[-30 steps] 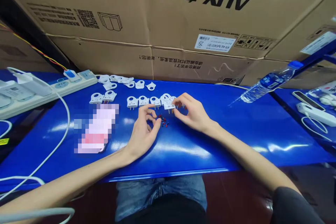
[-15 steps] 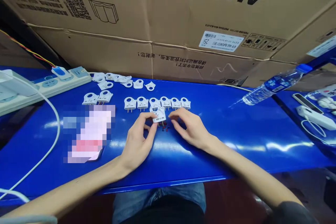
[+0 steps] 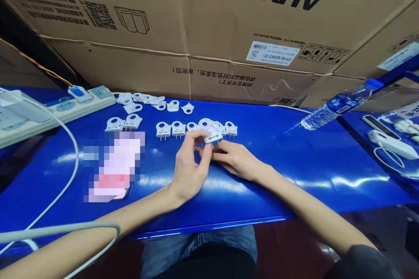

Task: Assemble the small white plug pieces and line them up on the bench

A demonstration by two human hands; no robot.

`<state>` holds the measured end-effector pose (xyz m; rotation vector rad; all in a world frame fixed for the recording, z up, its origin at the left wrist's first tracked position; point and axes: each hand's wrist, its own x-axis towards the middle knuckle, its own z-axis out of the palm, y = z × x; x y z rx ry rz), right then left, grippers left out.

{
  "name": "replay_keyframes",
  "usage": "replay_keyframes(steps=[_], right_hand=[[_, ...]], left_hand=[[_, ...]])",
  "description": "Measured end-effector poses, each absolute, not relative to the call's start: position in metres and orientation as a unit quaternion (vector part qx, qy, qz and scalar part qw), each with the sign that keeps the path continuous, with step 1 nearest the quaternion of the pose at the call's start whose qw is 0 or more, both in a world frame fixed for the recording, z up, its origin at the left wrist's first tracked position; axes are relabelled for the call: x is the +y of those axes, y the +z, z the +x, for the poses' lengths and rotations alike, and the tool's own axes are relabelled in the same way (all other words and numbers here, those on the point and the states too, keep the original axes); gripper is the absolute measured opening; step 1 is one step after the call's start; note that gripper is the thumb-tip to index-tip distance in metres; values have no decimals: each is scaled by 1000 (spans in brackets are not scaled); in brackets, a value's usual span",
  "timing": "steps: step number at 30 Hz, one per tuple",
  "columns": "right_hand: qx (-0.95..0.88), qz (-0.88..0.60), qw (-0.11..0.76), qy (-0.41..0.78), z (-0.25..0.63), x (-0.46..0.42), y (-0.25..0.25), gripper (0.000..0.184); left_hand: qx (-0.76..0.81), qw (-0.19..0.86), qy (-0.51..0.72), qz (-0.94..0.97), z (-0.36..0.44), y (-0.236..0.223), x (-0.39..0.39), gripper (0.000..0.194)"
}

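Note:
My left hand (image 3: 193,170) pinches a white plug with a ring-shaped handle (image 3: 213,135) between thumb and fingers, its metal pins pointing down. Close beside it, my right hand (image 3: 234,159) has its fingers drawn together low over the table, beneath the held plug. Whatever those right fingertips hold or touch is hidden behind the left hand. Behind the hands stands a row of similar white plugs (image 3: 163,129), partly covered by the held one. Two more white plugs (image 3: 132,121) sit to the left, and several white ring-shaped pieces (image 3: 173,105) lie farther back.
A blue table (image 3: 278,152) runs up to a large cardboard box (image 3: 209,35). On the left are a power strip (image 3: 65,111), a white cable (image 3: 73,157) and a blurred-out phone (image 3: 119,161). A water bottle (image 3: 338,107) leans at right, near a white device (image 3: 391,144).
My left hand has moved right with the plug. My right hand's fingers have closed in beneath it. The small red and dark parts visible under the plug earlier are now hidden.

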<state>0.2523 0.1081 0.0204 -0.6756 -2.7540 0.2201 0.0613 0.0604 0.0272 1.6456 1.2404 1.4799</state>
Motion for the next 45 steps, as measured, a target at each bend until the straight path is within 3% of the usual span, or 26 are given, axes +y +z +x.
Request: replay_keyframes(steps=[9,14,25,32,45], right_hand=[[-944,-244,213,71,253,108,11,24],[-904,-276,293,141,250,109,12,9],[-749,-409,448,266,227,100,32,11],[-718,-436,471,267,217,96,35,13],[-781,-405,442,176,228,95,33,8]], left_hand=[[397,221,584,673,74,18,67,16],[379,223,576,689,53,10,59,15],[432,256,527,685,24,11,58,20],[455,330,495,662,29,11,60,19],[468,341,469,667,32,15,62,19]])
